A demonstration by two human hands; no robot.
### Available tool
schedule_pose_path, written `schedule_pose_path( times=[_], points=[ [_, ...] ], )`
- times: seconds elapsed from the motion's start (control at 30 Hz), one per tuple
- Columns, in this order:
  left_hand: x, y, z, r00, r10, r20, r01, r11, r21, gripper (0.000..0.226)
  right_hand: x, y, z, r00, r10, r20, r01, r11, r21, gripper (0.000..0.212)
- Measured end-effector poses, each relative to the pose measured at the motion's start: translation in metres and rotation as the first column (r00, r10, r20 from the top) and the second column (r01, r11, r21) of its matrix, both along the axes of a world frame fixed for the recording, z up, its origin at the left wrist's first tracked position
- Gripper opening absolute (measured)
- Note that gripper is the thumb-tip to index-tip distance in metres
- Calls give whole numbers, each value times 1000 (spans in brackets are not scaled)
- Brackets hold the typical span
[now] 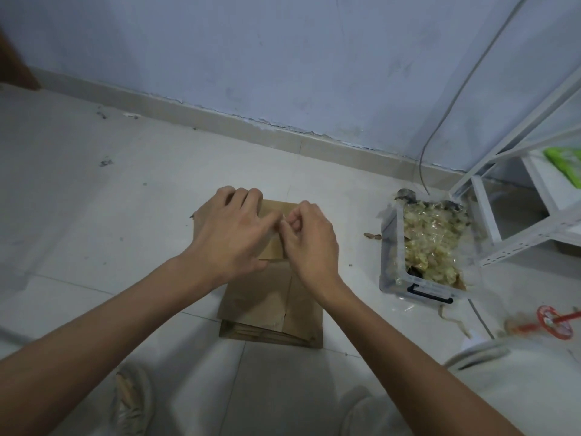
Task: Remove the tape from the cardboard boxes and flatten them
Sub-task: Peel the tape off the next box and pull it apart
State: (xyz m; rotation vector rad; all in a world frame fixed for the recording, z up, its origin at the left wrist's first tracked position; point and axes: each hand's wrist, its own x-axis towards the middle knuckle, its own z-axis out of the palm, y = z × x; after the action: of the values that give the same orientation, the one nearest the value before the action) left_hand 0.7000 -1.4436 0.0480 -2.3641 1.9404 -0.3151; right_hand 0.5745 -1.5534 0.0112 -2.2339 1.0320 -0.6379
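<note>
Right hand [309,239] fingers curled, pinching tape; left hand [231,229] fingers spread, pressing cardboard box [270,297].

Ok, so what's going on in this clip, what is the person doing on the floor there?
A person leans over a brown cardboard box lying on the white tiled floor. The left hand rests on the box's far end, steadying it, while the right hand pinches something at the box's centre seam, probably a strip of tape, too small to see clearly. To the right stands a clear plastic bin full of crumpled, yellowish tape scraps.
</note>
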Motion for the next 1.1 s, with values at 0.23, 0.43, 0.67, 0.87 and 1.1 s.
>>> schedule_pose_path(
  times=[0.23,0.43,0.67,0.87,1.1],
  points=[
    [2,1,-1,998,47,-35,-48,999,-12,76,-1,-6,2,994,15,-106,-2,993,120,28],
    [1,8,-4,999,26,-33,-26,1000,-9,87,1,-11,11,992,54,-111,-21,960,280,32],
    [15,19,5,999,10,-34,-10,1000,20,89,-24,-37,29,983,-15,182,-111,741,663,20],
    [6,25,9,999,31,-20,-30,998,47,88,-25,-35,20,998,-4,-64,16,983,182,21],
    [-1,20,16,999,25,36,-26,999,19,84,-24,-18,13,990,126,-65,-128,991,-38,23]
  ],
)
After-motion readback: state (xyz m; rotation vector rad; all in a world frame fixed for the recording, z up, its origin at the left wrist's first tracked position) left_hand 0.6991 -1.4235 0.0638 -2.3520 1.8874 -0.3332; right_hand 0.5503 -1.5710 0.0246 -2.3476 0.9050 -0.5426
